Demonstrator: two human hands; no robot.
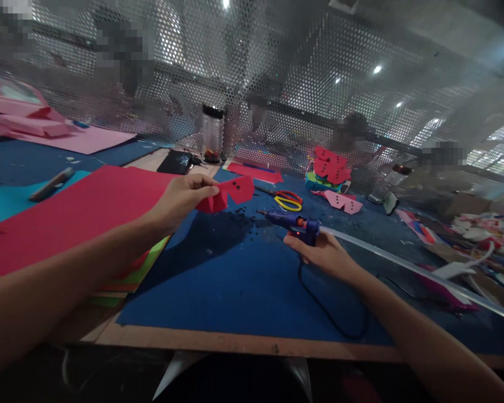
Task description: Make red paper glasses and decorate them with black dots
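Observation:
My left hand (185,197) is closed on a small red foam cut-out (231,193) with dark dots, held up over the blue mat (235,285). A blue glue gun (292,222) lies in the grip of my right hand (325,254), its nozzle pointing left toward the cut-out but a short gap away from it. A clear glue stick (403,267) juts from the gun's back toward the right. The gun's black cord (327,313) loops over the mat.
A big red foam sheet (67,218) on a stack of coloured sheets lies at left. Red-and-yellow scissors (288,200), a pile of red and pink cut-outs (331,165), a clear jar (212,133) and a perforated metal screen (277,84) stand behind. Scraps litter the right side.

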